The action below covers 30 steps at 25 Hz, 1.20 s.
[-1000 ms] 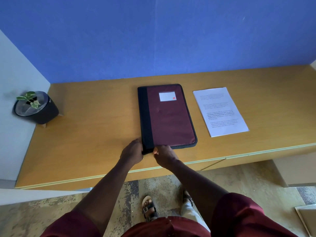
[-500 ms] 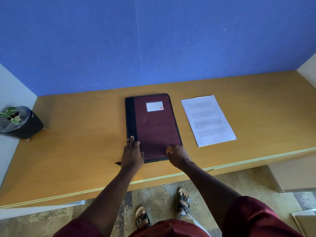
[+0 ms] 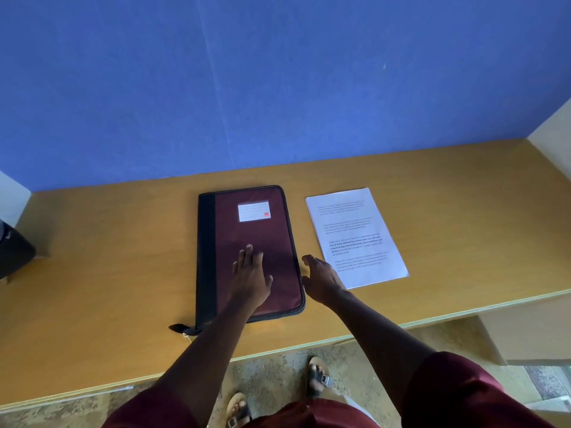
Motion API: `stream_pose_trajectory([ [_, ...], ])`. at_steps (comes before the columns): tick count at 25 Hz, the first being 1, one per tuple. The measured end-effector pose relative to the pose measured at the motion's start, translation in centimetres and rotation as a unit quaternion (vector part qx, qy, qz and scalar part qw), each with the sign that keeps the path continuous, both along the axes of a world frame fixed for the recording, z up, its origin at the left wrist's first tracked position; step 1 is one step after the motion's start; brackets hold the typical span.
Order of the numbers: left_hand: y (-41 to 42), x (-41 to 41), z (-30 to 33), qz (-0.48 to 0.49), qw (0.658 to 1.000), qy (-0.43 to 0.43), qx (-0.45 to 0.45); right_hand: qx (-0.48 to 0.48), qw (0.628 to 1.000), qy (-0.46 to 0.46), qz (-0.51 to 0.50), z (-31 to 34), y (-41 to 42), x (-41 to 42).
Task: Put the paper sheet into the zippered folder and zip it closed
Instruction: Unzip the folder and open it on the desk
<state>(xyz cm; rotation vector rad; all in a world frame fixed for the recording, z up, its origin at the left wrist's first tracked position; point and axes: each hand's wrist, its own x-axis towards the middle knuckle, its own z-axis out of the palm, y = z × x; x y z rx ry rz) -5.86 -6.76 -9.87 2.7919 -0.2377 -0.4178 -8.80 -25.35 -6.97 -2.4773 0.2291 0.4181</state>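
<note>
1. Both arms are bare from the hands up past the elbows; the left hand and right hand carry no rings, watch or bands that can be made out.
2. Short maroon sleeves cover the upper arms, at 5 and 7 o'clock in the view.
3. Open sandals with buckled straps are on the feet, at 6 o'clock.
</note>
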Motion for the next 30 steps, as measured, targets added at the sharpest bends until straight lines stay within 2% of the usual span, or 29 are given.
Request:
stream_pose_trajectory([
  [3, -3.0, 1.3, 0.2, 0.002, 1.0, 0.006, 0.017, 0.011, 0.999, 0.031, 0.039, -0.2, -1.1, 1.9],
  [7, -7.0, 2.3, 0.4, 0.037, 0.997, 0.057, 0.027, -0.012, 0.992, 0.07, 0.107, -0.6, -2.1, 4.3],
  [12, -8.7, 2.6, -0.3, 0.068, 0.992, 0.096, 0.054, -0.028, 0.982, 0.112, 0.147, -1.0, -2.7, 5.6],
  [18, -10.5, 2.5, 0.9, 0.039, 0.994, 0.089, 0.056, -0.028, 0.975, 0.143, 0.169, -1.2, -2.9, 6.1],
  [26, -11.1, 2.3, 6.3, 0.018, 0.994, 0.084, 0.067, -0.056, 0.96, 0.149, 0.229, -0.4, -3.7, 6.6],
  [30, -10.6, 3.1, 9.5, 0.023, 0.994, 0.047, 0.099, -0.06, 0.965, 0.153, 0.204, -0.3, -2.6, 6.1],
])
